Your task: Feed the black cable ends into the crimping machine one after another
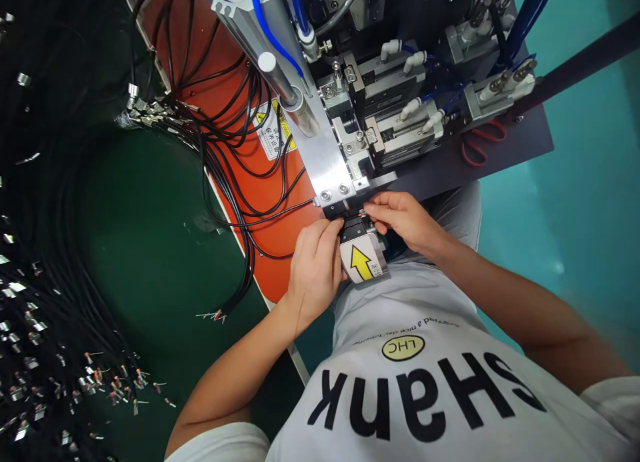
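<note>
The left hand point(315, 265) lies against the near side of the black block point(354, 231), fingers curled over its edge; whether its grip is closed on anything, I cannot tell. The right hand point(403, 219) has thumb and fingers together on thin coloured wires point(363, 213) at the block's right side. These should be light, limp and easily bent or broken, best pinched gently near their roots. Just beyond, a black cable point(280, 214) crosses the orange table point(276, 282) to the metal plate point(327, 172); it looks light and springy, with a smooth jacket that is the safer hold. The plate hides whether cable and wires join, and the fingers cover most of the wires. Farther off, the bundle point(235, 212) tangles too much to trace single strands, and the machine point(400, 109) is cut off at the top.
</note>
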Action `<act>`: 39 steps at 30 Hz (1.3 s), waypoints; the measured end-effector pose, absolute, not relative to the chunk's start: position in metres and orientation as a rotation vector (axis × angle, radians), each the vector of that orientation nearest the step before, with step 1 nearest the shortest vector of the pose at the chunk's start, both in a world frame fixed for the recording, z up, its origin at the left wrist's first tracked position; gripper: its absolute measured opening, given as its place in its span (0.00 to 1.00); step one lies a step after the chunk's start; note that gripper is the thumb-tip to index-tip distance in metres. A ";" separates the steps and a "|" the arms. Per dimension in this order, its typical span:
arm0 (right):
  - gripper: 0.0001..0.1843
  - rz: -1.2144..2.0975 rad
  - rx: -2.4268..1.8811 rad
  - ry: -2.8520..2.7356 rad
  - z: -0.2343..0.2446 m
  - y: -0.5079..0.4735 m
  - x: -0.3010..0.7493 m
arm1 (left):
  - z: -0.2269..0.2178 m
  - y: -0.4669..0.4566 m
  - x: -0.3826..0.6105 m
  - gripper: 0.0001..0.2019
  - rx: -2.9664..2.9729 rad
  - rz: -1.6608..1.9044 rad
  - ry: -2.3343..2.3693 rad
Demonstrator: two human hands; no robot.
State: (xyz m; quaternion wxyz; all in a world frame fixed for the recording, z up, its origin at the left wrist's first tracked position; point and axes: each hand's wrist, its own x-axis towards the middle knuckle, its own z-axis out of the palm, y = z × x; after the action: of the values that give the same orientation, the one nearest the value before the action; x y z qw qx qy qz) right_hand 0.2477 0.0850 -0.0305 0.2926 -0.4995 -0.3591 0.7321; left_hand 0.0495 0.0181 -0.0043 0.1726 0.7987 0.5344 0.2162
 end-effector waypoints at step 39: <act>0.21 1.742 -1.481 -0.891 -0.031 0.042 0.285 | 0.011 0.025 0.016 0.24 2.399 0.396 1.672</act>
State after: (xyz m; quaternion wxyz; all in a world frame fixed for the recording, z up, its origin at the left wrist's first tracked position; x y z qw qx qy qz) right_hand 0.2847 0.0423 -0.0306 0.3370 -0.5682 -0.3419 0.6684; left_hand 0.0158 0.0248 0.0110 0.0954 0.8092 0.5641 0.1336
